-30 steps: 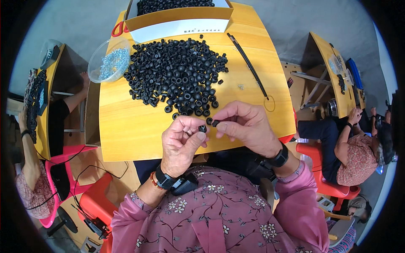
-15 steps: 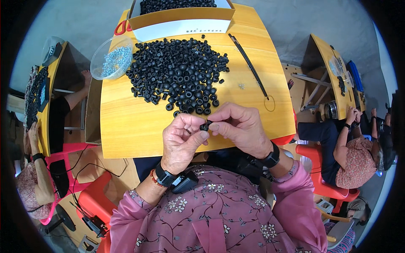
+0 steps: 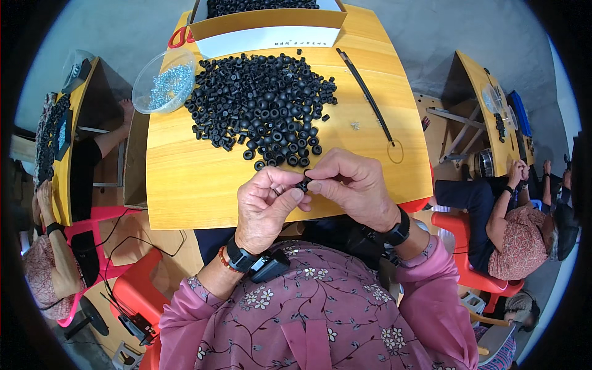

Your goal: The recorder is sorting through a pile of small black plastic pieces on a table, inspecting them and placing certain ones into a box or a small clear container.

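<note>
Just past the table's near edge, my left hand (image 3: 262,206) pinches a small black rubber cap (image 3: 302,184) between thumb and fingertips. My right hand (image 3: 357,191) meets it from the other side, thumb and forefinger closed on the cap's edge. Whether the right fingers also hold a second small piece is hidden. Right beyond my fingers spreads a heap of black rubber caps and plugs (image 3: 265,105), some round with a hole, others shorter cylinders. A clear round tub (image 3: 139,92) of shiny pale-blue bits (image 3: 171,85) sits at the heap's left.
A white and brown carton (image 3: 265,38) filled with black pieces stands at the far edge, red scissor handles (image 3: 177,37) beside it. A dark rod (image 3: 365,95) with a thin loop (image 3: 396,152) lies at right. Other people sit at tables (image 3: 487,98) on both sides.
The black cap has turned slightly between my fingertips, and my right fingers have shifted a little at its edge. Both hands otherwise stay in place.
</note>
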Available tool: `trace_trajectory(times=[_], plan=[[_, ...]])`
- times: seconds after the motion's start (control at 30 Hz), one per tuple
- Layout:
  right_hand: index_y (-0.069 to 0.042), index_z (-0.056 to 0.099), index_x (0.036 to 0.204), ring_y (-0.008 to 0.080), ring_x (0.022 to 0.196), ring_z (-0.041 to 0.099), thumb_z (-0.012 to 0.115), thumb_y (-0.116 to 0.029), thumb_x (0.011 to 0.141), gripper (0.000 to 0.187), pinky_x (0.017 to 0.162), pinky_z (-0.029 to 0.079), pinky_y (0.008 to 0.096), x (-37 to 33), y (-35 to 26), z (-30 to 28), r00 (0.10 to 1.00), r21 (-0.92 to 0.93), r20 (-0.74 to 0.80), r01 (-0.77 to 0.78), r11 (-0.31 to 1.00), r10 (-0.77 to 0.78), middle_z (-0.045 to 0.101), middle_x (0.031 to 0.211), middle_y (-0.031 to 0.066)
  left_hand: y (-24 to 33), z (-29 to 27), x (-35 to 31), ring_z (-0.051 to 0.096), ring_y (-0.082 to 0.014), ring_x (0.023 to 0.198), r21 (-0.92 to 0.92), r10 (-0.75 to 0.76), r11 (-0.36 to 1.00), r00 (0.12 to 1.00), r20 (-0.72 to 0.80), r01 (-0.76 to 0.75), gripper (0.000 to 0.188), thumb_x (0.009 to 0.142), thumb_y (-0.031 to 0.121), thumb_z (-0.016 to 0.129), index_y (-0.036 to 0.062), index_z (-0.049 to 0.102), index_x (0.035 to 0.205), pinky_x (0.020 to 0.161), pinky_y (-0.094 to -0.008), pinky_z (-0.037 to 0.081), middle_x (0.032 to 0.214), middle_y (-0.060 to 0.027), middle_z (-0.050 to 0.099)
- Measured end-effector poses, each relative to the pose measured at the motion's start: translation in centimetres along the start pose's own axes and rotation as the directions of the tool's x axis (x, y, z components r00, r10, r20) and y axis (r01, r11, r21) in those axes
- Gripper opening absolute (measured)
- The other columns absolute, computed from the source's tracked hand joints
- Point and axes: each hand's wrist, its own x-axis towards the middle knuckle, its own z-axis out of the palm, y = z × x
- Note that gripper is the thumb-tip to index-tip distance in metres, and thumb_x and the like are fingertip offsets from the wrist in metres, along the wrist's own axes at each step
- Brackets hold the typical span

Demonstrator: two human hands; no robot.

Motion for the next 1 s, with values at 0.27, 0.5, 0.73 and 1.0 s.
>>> trace_trajectory(times=[0.27,0.5,0.73,1.0], plan=[[-0.001,0.069,0.090,0.0096,0.070,0.056,0.071,0.003,0.084,0.007,0.061,0.044,0.0242,0.4,-0.7,-0.2,0.998,-0.109,0.034,0.050,0.993,-0.047,0.060,0.077,0.0017,-0.2,-0.3,0.0,0.068,-0.0126,0.079,0.002,-0.004,1.000,1.000,0.009,0.004,0.012,0.094,-0.005,0.060,-0.0027,0.058,0.105,0.072,-0.0288,0.060,0.094,-0.0096,0.067],[-0.003,0.071,0.089,0.0183,0.066,0.057,0.072,-0.001,0.083,0.006,0.060,0.044,0.0297,0.7,-1.1,-0.5,0.983,-0.232,0.113,0.167,0.958,-0.144,0.059,0.073,0.0056,0.0,0.1,0.0,0.067,-0.0120,0.079,0.031,-0.020,0.999,1.000,-0.009,0.021,0.013,0.093,-0.006,0.060,-0.0025,0.057,0.105,0.072,-0.0281,0.060,0.092,-0.0087,0.067],[-0.003,0.070,0.097,0.0236,0.070,0.060,0.068,0.000,0.083,0.014,0.061,0.046,0.0325,0.8,-1.4,-0.9,0.956,-0.352,0.214,0.267,0.897,-0.201,0.060,0.079,0.0089,-0.4,-0.1,0.0,0.067,-0.0120,0.080,0.018,0.015,1.000,1.000,0.007,-0.015,0.013,0.093,-0.009,0.059,-0.0008,0.057,0.102,0.073,-0.0285,0.060,0.093,-0.0079,0.065],[0.000,0.068,0.105,0.0220,0.076,0.065,0.072,0.001,0.082,0.023,0.065,0.051,0.0306,0.1,-1.1,-0.3,0.952,-0.372,0.185,0.298,0.879,-0.244,0.065,0.089,0.0108,-0.1,-0.1,0.2,0.065,-0.0119,0.082,-0.030,0.015,0.999,1.000,0.006,-0.015,0.011,0.092,-0.007,0.061,0.0000,0.056,0.099,0.074,-0.0288,0.059,0.094,-0.0075,0.064]])
